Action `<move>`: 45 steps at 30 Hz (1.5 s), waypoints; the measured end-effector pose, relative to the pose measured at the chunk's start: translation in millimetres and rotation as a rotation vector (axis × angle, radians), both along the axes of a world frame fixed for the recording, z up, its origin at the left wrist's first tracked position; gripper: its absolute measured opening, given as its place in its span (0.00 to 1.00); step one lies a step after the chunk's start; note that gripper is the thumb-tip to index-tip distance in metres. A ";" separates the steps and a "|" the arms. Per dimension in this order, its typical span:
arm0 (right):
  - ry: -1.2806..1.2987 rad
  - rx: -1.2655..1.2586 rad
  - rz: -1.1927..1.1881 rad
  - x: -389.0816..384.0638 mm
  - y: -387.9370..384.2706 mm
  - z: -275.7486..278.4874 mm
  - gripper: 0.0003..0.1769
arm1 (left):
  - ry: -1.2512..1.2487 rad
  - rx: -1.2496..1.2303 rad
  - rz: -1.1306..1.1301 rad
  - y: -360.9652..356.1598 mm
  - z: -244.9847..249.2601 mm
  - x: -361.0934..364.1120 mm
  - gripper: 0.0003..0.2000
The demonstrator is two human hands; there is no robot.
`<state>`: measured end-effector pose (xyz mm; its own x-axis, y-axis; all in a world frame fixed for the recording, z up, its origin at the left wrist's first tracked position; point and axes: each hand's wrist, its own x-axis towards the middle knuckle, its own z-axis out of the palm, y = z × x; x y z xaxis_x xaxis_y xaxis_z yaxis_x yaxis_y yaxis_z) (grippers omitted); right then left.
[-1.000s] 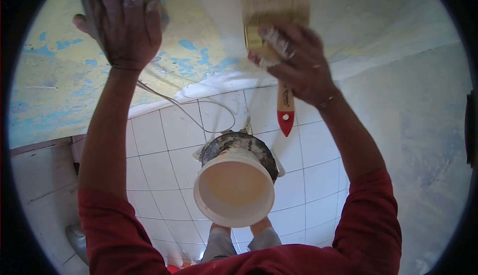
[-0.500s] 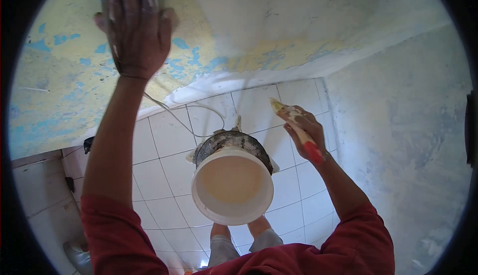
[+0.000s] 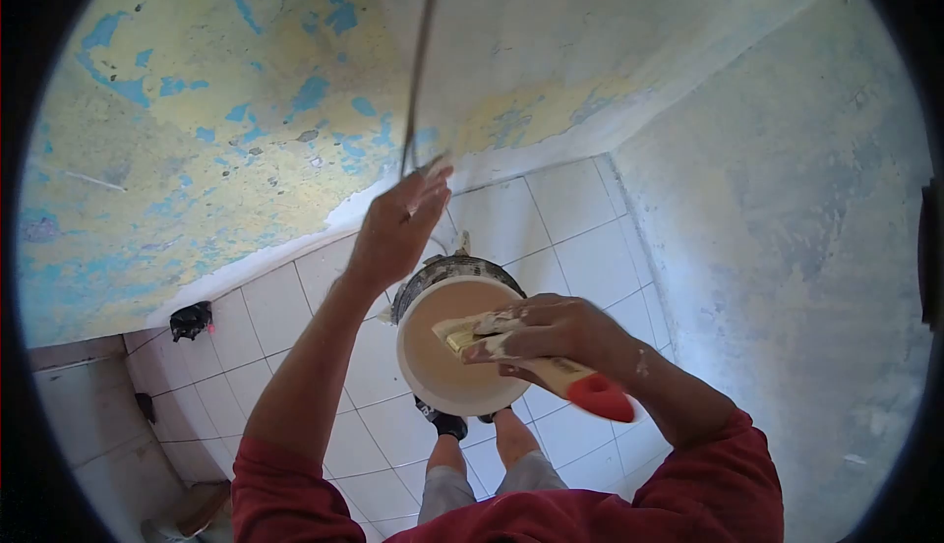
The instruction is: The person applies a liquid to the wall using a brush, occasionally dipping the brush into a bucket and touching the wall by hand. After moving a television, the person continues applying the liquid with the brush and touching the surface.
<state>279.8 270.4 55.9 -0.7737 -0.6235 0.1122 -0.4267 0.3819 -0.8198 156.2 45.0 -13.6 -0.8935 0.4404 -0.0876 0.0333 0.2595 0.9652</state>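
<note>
My right hand (image 3: 551, 331) is wrapped round a wide paintbrush (image 3: 585, 391) with a pale wooden handle and a red end. Its bristles (image 3: 455, 338) are over the mouth of a white bucket (image 3: 418, 386) with cream-coloured liquid inside. Pale smears coat the fingers. Up and to the left, my left hand (image 3: 398, 233) has its fingers bent together at a thin cable (image 3: 421, 61) that runs up past the top of the view. The fingers partly hide the grip. Beneath the bucket is a dark, paint-stained round stand (image 3: 457, 268), mostly covered.
Ahead rises a wall (image 3: 265, 159) with flaking yellow and blue paint and grey-white patches. A grey wall (image 3: 787, 248) meets it on the right. Below lies a white tiled floor (image 3: 379, 415), with a black bundle (image 3: 191, 321) by the left wall base. My feet are just behind the bucket.
My left hand has come down and right from the wall, and the cable has shifted right with it. My right hand has swung left, bringing the brush over the bucket.
</note>
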 end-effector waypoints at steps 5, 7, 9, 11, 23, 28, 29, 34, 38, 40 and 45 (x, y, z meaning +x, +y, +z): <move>-0.064 0.276 0.199 2.1 -22.9 -20.8 0.19 | 0.018 -0.358 -0.280 -23.6 -47.2 39.8 0.18; -0.068 0.325 0.241 0.4 -29.8 -29.5 0.18 | 0.615 -0.300 -0.404 -32.6 -101.0 58.4 0.16; -0.079 0.376 0.279 0.1 -36.3 -40.4 0.18 | 0.177 -0.222 -0.304 -22.1 -62.3 74.7 0.15; -0.142 0.497 0.348 1.0 -42.5 -54.0 0.16 | 0.135 -0.201 -0.202 -16.9 -62.6 84.1 0.15; -0.007 0.708 0.520 6.1 -72.0 -127.4 0.13 | 0.008 -0.302 -0.053 -13.8 -68.0 88.2 0.16; -0.120 0.732 0.535 4.0 -77.8 -109.0 0.13 | 0.003 -0.255 -0.021 -12.9 -68.2 89.9 0.16; -0.132 0.653 0.508 3.9 -73.7 -103.1 0.13 | 0.005 -0.249 -0.022 -13.1 -71.8 90.5 0.17; -0.508 0.187 0.120 18.7 -35.8 -70.7 0.13 | 0.006 -0.230 -0.016 -29.7 -56.6 83.9 0.20; -0.997 -0.553 -0.242 37.2 -7.3 -52.7 0.20 | 0.449 -0.296 0.146 -62.7 15.7 36.3 0.18; -1.078 -0.698 -0.327 35.5 -3.9 -26.8 0.22 | 0.825 -0.332 0.205 -85.6 84.2 -6.8 0.19; -0.769 -1.127 -0.325 -12.2 -4.2 54.3 0.29 | 1.620 -0.588 0.366 -128.8 267.5 -85.5 0.21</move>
